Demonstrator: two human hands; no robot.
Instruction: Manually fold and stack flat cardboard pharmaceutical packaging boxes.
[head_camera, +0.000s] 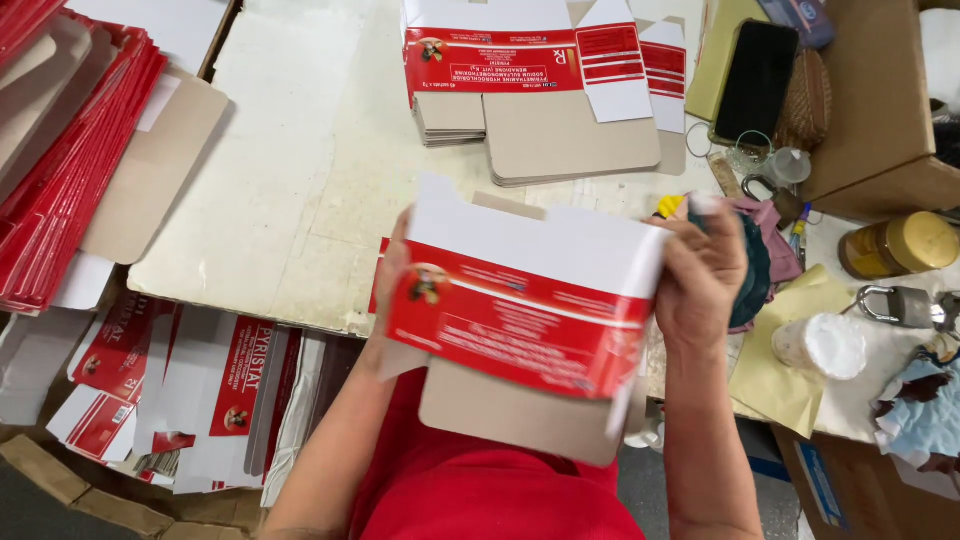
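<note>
Both hands are on 1 red and white carton blank (520, 310), held up over the desk's (300, 180) near edge. The left hand (392, 275) pinches its left side, mostly hidden behind the card, while the right hand (700, 275) is wrapped around the right side. A stack of flat blanks (560, 110) sits near the far edge.

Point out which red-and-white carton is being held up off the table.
The carton gripped between both hands; the others lie flat in stacks on the table.
</note>
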